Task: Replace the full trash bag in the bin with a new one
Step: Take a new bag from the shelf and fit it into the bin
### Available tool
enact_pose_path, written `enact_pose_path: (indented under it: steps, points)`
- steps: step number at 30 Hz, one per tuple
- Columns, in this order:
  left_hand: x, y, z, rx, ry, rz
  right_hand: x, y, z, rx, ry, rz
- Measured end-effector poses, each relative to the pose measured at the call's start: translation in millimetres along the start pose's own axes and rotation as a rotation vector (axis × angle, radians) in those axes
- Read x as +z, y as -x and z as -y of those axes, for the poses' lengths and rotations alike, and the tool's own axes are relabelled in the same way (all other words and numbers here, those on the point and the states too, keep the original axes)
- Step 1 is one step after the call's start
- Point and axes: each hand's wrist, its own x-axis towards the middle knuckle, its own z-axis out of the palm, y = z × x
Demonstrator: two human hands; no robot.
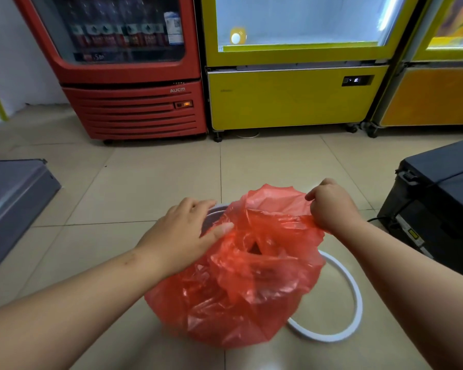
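Observation:
A thin red plastic trash bag is draped over the bin and covers almost all of it; only a grey stretch of the bin's rim shows at the far left. My left hand lies on that rim with fingers spread, its thumb pressing the bag's edge. My right hand is pinched shut on the bag's upper right edge and holds it stretched. A white ring lies flat on the floor to the right of the bin.
A red drinks fridge and a yellow cabinet stand ahead on the tiled floor. A grey unit juts in at the left. A black machine with a cable sits at the right.

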Motion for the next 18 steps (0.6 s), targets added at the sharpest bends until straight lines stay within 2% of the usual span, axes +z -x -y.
enact_pose_path:
  steps: [4,6,9,12,15,18]
  points:
    - [-3,24,14,0.078,0.128,-0.135,6,3,3,-0.025,0.025,0.008]
    - [-6,42,25,0.222,0.204,-0.167,8,3,4,-0.029,0.020,0.005]
    - [-1,71,51,0.488,-0.009,-0.131,11,2,4,-0.035,0.024,0.009]
    - [19,94,84,0.635,-0.287,-0.054,12,3,4,-0.055,0.043,0.014]
    - [41,103,100,0.617,-0.349,-0.167,11,5,4,-0.045,0.047,0.019]
    - [44,92,93,0.410,-0.236,-0.204,10,6,3,-0.033,0.047,0.017]
